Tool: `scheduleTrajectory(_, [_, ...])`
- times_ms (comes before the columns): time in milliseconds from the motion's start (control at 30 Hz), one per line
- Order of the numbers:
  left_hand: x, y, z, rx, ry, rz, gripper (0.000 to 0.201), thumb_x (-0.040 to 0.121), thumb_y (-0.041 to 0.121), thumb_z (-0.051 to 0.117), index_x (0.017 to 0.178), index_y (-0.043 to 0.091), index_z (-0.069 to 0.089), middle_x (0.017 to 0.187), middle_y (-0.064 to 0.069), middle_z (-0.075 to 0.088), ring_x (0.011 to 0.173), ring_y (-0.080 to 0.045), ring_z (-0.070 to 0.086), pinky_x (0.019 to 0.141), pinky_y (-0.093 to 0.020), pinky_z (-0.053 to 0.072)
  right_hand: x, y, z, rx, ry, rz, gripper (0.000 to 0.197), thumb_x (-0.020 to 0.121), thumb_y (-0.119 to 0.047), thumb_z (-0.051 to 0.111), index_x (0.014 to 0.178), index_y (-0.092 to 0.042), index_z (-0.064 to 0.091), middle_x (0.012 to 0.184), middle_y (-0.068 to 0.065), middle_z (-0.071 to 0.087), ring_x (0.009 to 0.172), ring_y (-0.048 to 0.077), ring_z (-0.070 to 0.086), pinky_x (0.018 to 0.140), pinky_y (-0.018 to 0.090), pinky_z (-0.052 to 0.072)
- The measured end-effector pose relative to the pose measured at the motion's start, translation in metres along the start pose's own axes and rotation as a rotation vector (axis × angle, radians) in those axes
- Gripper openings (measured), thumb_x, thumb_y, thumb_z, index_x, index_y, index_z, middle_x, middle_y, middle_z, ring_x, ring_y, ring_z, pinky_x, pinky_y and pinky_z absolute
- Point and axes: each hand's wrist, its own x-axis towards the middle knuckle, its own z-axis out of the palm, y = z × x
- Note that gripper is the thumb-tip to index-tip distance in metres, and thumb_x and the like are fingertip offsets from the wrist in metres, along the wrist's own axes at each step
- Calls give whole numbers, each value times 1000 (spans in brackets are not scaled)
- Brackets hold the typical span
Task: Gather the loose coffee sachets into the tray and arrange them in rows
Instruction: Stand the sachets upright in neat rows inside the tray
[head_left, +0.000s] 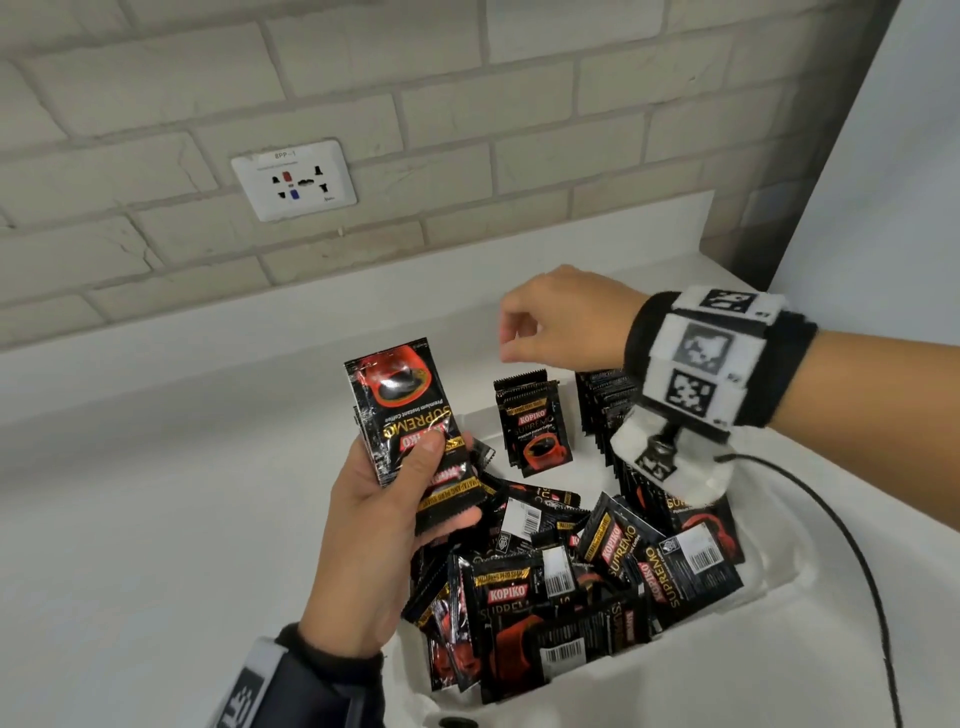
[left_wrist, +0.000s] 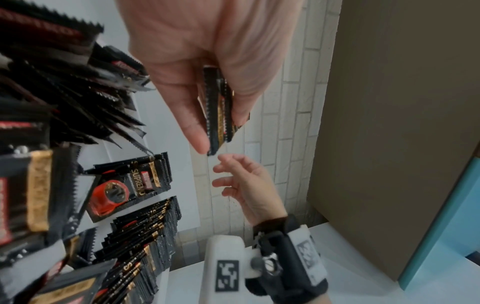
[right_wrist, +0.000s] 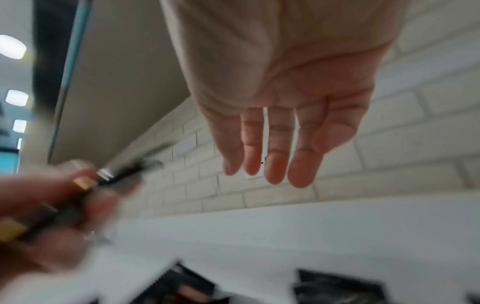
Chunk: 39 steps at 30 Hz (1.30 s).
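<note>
My left hand (head_left: 395, 488) holds a small stack of black and red coffee sachets (head_left: 402, 410) upright above the tray's left side, thumb pressed on the front one. The same stack (left_wrist: 218, 107) shows edge-on between thumb and fingers in the left wrist view. My right hand (head_left: 550, 322) hovers above the back of the white tray (head_left: 753, 587), fingers relaxed and holding nothing; its straight fingers (right_wrist: 275, 160) are plain in the right wrist view. Standing rows of sachets (head_left: 535, 426) line the tray's back, and a loose pile (head_left: 571, 582) fills its front.
The tray sits on a white counter (head_left: 156, 519) against a brick wall with a socket plate (head_left: 293, 179). A black cable (head_left: 852, 551) trails from my right wrist across the counter. A brown panel (left_wrist: 389, 102) closes off the right side.
</note>
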Motion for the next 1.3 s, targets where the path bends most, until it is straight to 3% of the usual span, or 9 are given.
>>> scheduleTrajectory(200, [3,-2,17,20,32,61,30,66,20,66,95,24,58,81,5,72,70,-10,70,51,-22,53,-38,-28,21,797,-297,74,34,81,-36,64,107,-16,58,95,4,67,64,8,61,56,22,53])
scheduleTrajectory(300, [0,-5,24,57,10,77,30,71,6,68,94,24,58,79,4,72,68,-11,70,49,-20,51,-42,-29,35,1084,-200,121,8,84,-22,64,90,-26,60,82,-1,64,59,5,60,46,19,52])
scheduleTrajectory(433, [-3,-5,24,22,-15,38,36,65,21,67,100,21,60,90,-1,73,77,-15,71,54,-23,55,-47,-21,41,1238,-110,204,8,87,-17,60,93,-21,61,86,1,64,66,10,63,49,21,53])
scheduleTrajectory(600, [-2,-4,22,-125,10,-44,18,89,21,49,101,17,61,85,-1,73,75,-15,71,54,-24,56,-51,-11,29,1465,64,269,14,86,-6,58,96,-16,58,87,3,62,70,14,61,48,19,51])
scheduleTrajectory(800, [-3,-1,27,-55,50,55,21,82,26,54,101,22,61,96,1,72,83,-14,69,65,-29,56,-63,-21,35,1186,-138,178,37,76,-10,70,109,-19,55,97,9,70,86,28,67,74,40,54])
scheduleTrajectory(933, [-5,-3,31,-107,32,41,32,76,27,57,105,16,63,100,-5,71,86,-18,69,69,-31,54,-64,-29,47,1052,-60,143,21,81,-15,67,102,-15,62,79,-7,65,57,-3,58,50,20,43])
scheduleTrajectory(1033, [-6,-3,31,-126,18,7,32,77,26,57,106,15,63,100,-5,72,85,-16,69,69,-30,54,-64,-27,52,1120,-46,166,15,82,-14,66,90,-26,62,78,-13,64,59,-7,59,54,17,47])
scheduleTrajectory(1167, [-8,-2,31,-83,-44,-21,41,77,39,50,110,18,63,104,-3,71,97,-18,67,90,-41,48,-64,-21,53,1220,-110,195,17,84,-13,64,91,-28,59,80,-8,64,64,3,63,53,17,50])
scheduleTrajectory(1300, [-6,2,26,27,-56,-5,50,73,48,54,114,21,59,107,-3,70,98,-18,66,87,-37,50,-65,-16,46,1127,-160,197,19,83,-12,65,95,-25,58,84,-3,64,63,5,62,47,16,48])
